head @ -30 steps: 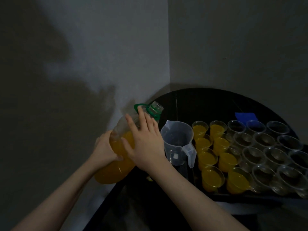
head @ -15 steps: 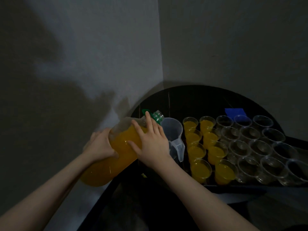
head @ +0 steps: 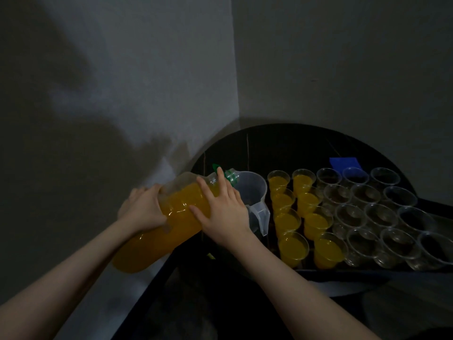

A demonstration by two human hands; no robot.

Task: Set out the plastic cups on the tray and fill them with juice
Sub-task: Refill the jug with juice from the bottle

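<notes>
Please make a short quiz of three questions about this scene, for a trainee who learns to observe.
1. True or false: the juice bottle stands upright.
2. The bottle mouth points at: A) a cup, B) the clear jug, C) the blue item.
3. How many cups on the tray hold juice?

Key:
1. False; the left hand and right hand hold it tilted.
2. B.
3. Eight, in the two left columns.
</notes>
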